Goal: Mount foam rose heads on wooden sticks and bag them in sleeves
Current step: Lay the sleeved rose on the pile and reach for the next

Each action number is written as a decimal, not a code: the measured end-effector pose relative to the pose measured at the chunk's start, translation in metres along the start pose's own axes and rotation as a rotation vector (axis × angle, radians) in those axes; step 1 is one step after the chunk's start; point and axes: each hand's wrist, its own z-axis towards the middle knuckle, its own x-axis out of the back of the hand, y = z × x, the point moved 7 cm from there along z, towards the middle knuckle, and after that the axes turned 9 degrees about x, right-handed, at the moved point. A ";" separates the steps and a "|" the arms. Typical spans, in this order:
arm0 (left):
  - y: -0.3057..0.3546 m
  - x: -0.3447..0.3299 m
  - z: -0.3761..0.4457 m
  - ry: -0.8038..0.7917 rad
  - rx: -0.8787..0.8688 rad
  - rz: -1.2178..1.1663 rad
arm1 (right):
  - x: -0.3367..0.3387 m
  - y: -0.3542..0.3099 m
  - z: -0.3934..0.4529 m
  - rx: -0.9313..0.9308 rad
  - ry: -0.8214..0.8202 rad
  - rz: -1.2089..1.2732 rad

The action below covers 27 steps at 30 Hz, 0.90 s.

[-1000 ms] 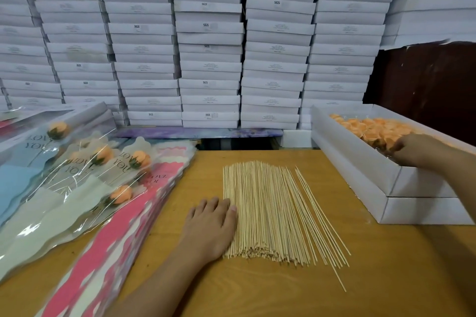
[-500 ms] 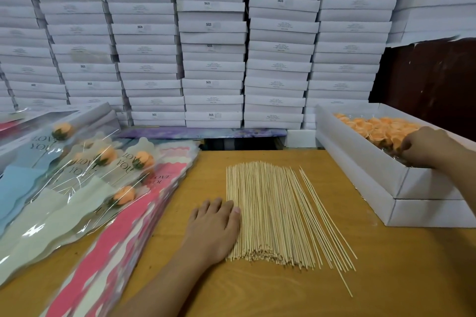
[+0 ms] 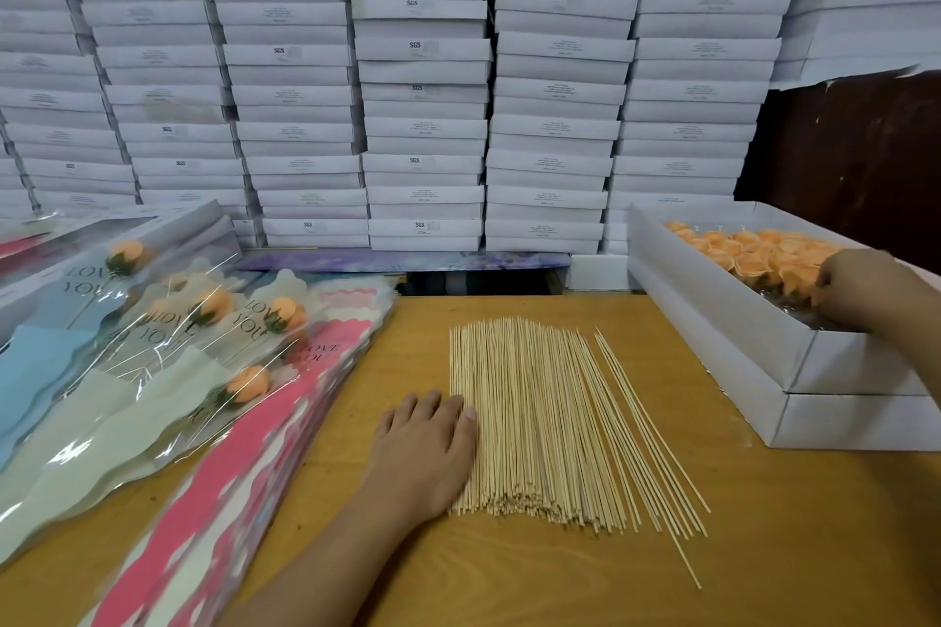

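A wall of stacked white boxes (image 3: 422, 82) fills the back, rising behind the wooden bench (image 3: 509, 570). On the bench's left side lies a fanned heap of clear sleeves (image 3: 153, 402) backed in blue, pale green and pink, printed "LOVE YOU"; several already hold bagged roses (image 3: 249, 384), each an orange head with a green base on a thin stick. At the right edge sits an open white box (image 3: 723, 321), resting on a second white box, and it holds closely packed orange foam rose heads (image 3: 753, 255), ruffled and cup-shaped, crowded toward its far end.

In the middle of the bench lies the pile of wooden sticks (image 3: 540, 423), pale, thin and straight, running away from the person, dense on the left and thinning to loose strays on the right, with one single stick lying off past the near right corner.

The left hand (image 3: 425, 448) lies flat, palm down, on the bench, its fingers straight and its grip released, the thumb side touching the left edge of the stick pile. The right hand (image 3: 860, 290) reaches into the open box, fingers curled down among the nearest rose heads; whether its grip has closed on one cannot be told, since the fingertips are hidden.
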 end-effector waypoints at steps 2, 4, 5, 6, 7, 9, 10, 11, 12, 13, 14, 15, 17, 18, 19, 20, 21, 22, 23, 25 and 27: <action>0.000 0.000 0.000 0.001 -0.002 -0.004 | 0.005 0.003 0.000 -0.029 0.062 0.020; 0.000 0.001 0.000 0.003 -0.002 -0.006 | 0.014 0.005 -0.001 -0.045 0.150 0.078; 0.000 0.001 0.000 0.003 -0.001 -0.007 | 0.021 0.004 -0.002 -0.036 0.209 0.092; 0.000 0.002 -0.001 0.001 0.000 -0.007 | 0.031 0.001 -0.005 -0.028 0.276 0.099; 0.000 0.002 -0.001 -0.002 0.001 -0.008 | 0.042 -0.005 -0.009 -0.011 0.351 0.108; 0.002 0.004 -0.002 0.002 -0.003 -0.017 | 0.068 -0.027 -0.023 0.062 0.486 0.171; 0.003 0.006 -0.002 0.016 -0.012 -0.035 | 0.079 -0.042 -0.032 0.123 0.530 0.214; 0.004 0.009 -0.003 0.041 -0.022 -0.070 | 0.089 -0.059 -0.040 0.199 0.555 0.264; 0.005 0.014 -0.003 0.075 -0.029 -0.117 | 0.095 -0.076 -0.049 0.279 0.557 0.317; 0.004 0.018 -0.004 0.114 -0.029 -0.165 | 0.097 -0.095 -0.058 0.363 0.538 0.366; 0.004 0.023 -0.005 0.157 -0.027 -0.208 | 0.096 -0.114 -0.068 0.441 0.507 0.408; 0.004 0.027 -0.006 0.197 -0.029 -0.244 | 0.093 -0.133 -0.080 0.507 0.474 0.452; 0.004 0.033 -0.009 0.243 -0.048 -0.314 | 0.083 -0.169 -0.107 0.627 0.409 0.548; 0.006 0.034 -0.010 0.246 -0.067 -0.344 | 0.076 -0.186 -0.120 0.677 0.365 0.592; 0.007 0.035 -0.010 0.245 -0.088 -0.364 | 0.067 -0.202 -0.133 0.720 0.314 0.627; 0.009 0.035 -0.011 0.244 -0.106 -0.372 | 0.059 -0.217 -0.146 0.754 0.261 0.644; 0.011 0.035 -0.011 0.246 -0.119 -0.374 | 0.051 -0.232 -0.158 0.782 0.214 0.652; 0.013 0.036 -0.012 0.245 -0.131 -0.376 | 0.043 -0.245 -0.171 0.806 0.175 0.658; 0.014 0.035 -0.012 0.240 -0.144 -0.385 | 0.037 -0.257 -0.182 0.830 0.147 0.665; 0.017 0.034 -0.014 0.203 -0.174 -0.417 | 0.028 -0.274 -0.200 0.888 0.131 0.677; 0.023 0.033 -0.017 0.145 -0.222 -0.447 | 0.025 -0.283 -0.210 0.934 0.163 0.684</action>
